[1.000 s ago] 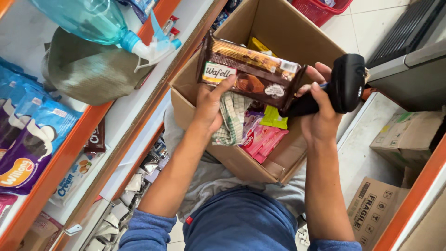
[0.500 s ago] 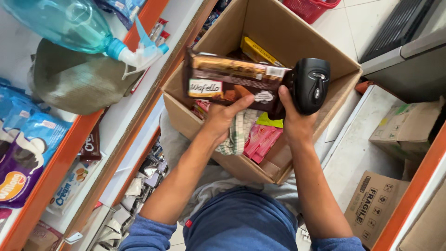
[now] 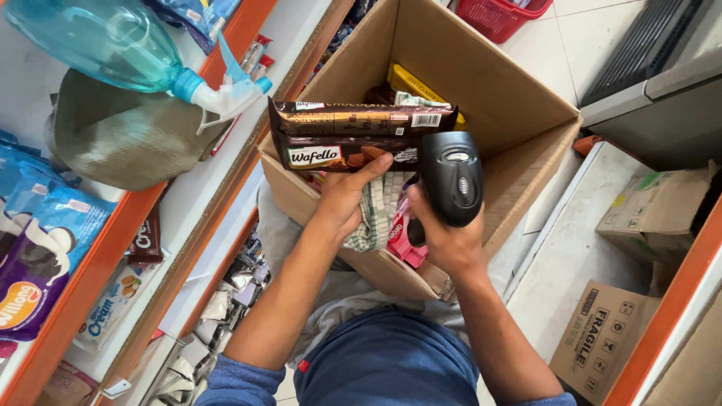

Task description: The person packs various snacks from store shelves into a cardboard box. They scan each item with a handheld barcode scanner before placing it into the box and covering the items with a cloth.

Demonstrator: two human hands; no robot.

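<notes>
Hands (image 3: 342,199) w/ wafer packs (image 3: 361,135), scanner (image 3: 451,177)

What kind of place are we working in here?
Most likely a small grocery shop aisle. Orange-edged shelves carry packaged snacks, the left hand holds dark brown biscuit packs over an open cardboard box of goods, and the right hand grips a black handheld barcode scanner.
</notes>
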